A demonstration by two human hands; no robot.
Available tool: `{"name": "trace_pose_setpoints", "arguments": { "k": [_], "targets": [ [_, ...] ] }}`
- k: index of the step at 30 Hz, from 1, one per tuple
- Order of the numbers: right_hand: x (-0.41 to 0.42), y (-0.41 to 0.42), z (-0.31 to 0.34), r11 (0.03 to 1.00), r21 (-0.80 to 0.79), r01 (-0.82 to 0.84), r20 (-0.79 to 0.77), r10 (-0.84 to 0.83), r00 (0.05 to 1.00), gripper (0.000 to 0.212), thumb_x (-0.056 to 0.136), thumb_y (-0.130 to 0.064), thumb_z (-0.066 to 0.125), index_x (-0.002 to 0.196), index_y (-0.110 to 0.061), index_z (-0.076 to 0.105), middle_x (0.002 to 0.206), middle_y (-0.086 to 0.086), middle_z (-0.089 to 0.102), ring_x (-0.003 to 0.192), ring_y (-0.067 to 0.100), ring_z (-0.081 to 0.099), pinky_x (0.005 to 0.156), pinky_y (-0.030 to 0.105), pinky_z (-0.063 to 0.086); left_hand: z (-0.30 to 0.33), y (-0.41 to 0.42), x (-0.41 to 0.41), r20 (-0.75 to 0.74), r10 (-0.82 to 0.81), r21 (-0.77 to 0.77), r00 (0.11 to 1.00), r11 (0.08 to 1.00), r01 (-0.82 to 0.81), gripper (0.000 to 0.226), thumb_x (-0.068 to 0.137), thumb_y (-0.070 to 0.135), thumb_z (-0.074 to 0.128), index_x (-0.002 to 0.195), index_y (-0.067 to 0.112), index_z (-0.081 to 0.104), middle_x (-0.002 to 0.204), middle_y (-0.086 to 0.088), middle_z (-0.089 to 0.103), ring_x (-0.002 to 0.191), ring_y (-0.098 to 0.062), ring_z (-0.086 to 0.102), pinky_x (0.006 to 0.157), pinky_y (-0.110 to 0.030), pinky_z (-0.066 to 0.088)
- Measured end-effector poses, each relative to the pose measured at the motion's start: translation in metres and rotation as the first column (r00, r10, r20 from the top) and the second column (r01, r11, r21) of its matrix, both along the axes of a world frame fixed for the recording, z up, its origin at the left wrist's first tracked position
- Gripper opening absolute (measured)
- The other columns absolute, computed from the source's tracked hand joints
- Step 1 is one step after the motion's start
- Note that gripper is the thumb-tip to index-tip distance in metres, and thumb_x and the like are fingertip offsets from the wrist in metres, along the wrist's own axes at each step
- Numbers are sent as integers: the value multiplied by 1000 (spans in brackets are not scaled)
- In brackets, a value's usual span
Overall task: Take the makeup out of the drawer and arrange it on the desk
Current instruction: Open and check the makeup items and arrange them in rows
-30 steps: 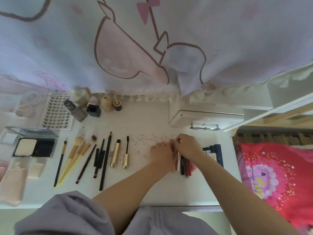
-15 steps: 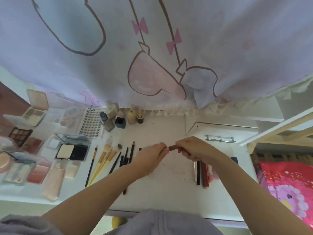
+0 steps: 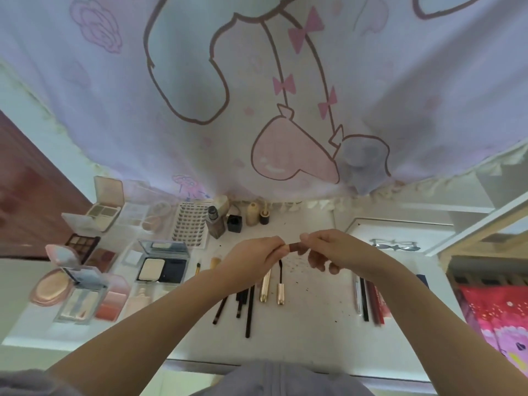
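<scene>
A short reddish-brown pencil (image 3: 293, 247) is held level above the white desk (image 3: 308, 335). My left hand (image 3: 253, 260) pinches its left end and my right hand (image 3: 328, 248) pinches its right end, so only the middle shows. Below my hands lie two gold mascara tubes (image 3: 271, 287) and a row of black pencils and brushes (image 3: 243, 304). A second group of dark and red pencils (image 3: 370, 301) lies to the right, partly under my right forearm.
Compacts and palettes (image 3: 163, 267) crowd the desk's left side, with a lash card (image 3: 190, 224) and small bottles (image 3: 234, 221) at the back. A white box with eyeglasses (image 3: 395, 244) sits at the right. A printed curtain (image 3: 257, 95) hangs behind. Dark specks dot the desk's middle.
My hands rose from the pencil group on the desk, lifting one reddish-brown pencil, and now hold it by both ends. The view has tilted up and left, showing more curtain and palettes.
</scene>
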State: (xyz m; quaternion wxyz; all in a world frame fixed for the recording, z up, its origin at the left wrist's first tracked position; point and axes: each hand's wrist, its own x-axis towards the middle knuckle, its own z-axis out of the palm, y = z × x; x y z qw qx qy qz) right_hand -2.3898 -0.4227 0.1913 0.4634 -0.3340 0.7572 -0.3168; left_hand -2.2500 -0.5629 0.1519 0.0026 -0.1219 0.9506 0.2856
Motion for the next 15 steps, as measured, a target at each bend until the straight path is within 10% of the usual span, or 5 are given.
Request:
{"name": "trace_pose_setpoints", "arguments": {
  "k": [15],
  "targets": [
    [-3, -14, 8, 998, -57, 26, -37, -28, 999, 8, 94, -23, 55, 97, -16, 59, 74, -6, 62, 63, 6, 55, 56, 19, 43, 10, -19, -1, -56, -28, -6, 998, 1000, 28, 27, 99, 39, 35, 104, 21, 55, 73, 11, 49, 62, -5, 45, 60, -23, 38]
  ]
}}
